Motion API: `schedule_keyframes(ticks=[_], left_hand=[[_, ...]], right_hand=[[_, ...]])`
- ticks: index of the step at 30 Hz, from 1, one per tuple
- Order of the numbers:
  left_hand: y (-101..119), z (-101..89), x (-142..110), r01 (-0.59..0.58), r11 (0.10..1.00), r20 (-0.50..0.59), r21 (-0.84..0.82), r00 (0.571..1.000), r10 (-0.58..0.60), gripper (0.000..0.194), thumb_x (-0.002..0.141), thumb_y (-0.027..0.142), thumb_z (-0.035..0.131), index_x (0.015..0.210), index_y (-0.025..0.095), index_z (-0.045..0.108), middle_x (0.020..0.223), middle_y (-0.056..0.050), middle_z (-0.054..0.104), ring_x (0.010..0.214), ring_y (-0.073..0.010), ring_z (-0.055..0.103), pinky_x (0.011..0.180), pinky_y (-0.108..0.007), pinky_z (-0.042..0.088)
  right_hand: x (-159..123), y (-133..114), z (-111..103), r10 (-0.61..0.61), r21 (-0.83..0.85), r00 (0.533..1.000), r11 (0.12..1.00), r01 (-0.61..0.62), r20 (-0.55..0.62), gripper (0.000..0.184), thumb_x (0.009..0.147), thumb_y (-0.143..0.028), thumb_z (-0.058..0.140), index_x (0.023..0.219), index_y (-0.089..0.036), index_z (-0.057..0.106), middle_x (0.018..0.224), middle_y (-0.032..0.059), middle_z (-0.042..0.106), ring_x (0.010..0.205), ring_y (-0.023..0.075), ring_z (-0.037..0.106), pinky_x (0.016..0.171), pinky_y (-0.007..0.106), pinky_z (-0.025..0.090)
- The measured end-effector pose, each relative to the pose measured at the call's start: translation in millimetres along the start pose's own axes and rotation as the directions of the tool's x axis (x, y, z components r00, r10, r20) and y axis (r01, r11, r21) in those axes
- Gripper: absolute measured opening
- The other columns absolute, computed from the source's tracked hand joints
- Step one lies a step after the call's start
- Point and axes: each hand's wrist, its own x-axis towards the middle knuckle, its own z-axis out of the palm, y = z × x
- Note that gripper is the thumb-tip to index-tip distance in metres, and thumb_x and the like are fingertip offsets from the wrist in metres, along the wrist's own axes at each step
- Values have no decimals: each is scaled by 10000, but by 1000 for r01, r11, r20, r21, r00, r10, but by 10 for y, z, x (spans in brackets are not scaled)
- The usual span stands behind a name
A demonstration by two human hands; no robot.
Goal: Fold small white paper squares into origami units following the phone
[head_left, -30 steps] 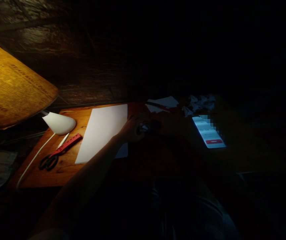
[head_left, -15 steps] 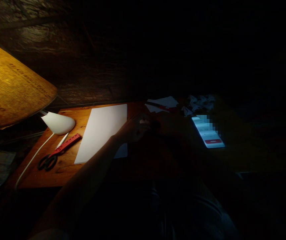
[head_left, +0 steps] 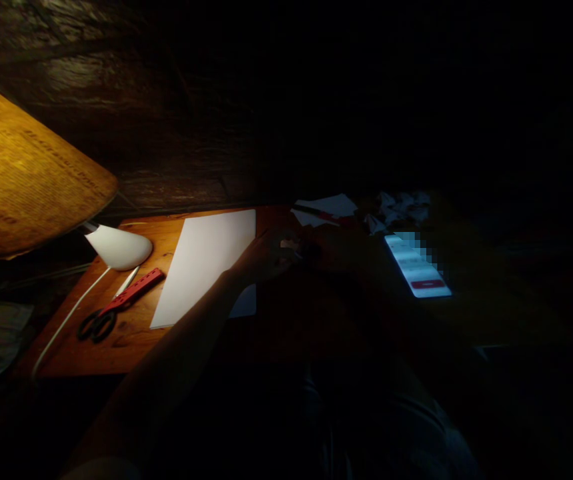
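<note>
My left hand (head_left: pixel 267 255) is above the wooden table, just past the right edge of a white sheet stack (head_left: pixel 211 260). Its fingers are closed on a small pale piece of paper (head_left: pixel 290 245), whose shape is mostly lost in shadow. My right hand (head_left: pixel 319 252) meets it from the right, close to the same piece. Darkness swallows its fingers, so their grip does not show.
A lamp with a yellow shade (head_left: pixel 31 173) and white base (head_left: pixel 121 248) stands left. Near it lie scissors with a red cover (head_left: pixel 131 291) and a white pen (head_left: pixel 127 281). Paper scraps (head_left: pixel 331 204), crumpled or folded white pieces (head_left: pixel 403 205) and a lit phone (head_left: pixel 419 267) lie right.
Both hands have stayed in nearly the same place. The pale piece between them has turned and shows less of its surface than a second ago. The table things have not moved.
</note>
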Motion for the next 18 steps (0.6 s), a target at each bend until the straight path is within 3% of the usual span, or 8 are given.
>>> schedule_keyframes(ticks=[8, 18], left_hand=[[-17, 0, -4, 13, 1000, -8, 6, 1000, -13, 121, 831, 222, 704, 918, 264, 776, 1203, -70, 608, 1136, -245, 576, 936, -426, 512], [16, -18, -15, 13, 1000, 12, 16, 1000, -13, 88, 821, 228, 693, 856, 244, 772, 1199, -71, 633, 1131, -254, 591, 924, -427, 517]], right_hand=[[19, 53, 48, -60, 76, 998, 995, 62, -35, 294, 793, -289, 781, 1067, -191, 738, 1097, 98, 753, 931, 243, 702, 742, 279, 491], [20, 92, 60, -85, 127, 996, 988, 87, -24, 262, 850, -361, 734, 1039, -182, 754, 1120, 106, 744, 975, 247, 676, 786, 301, 478]])
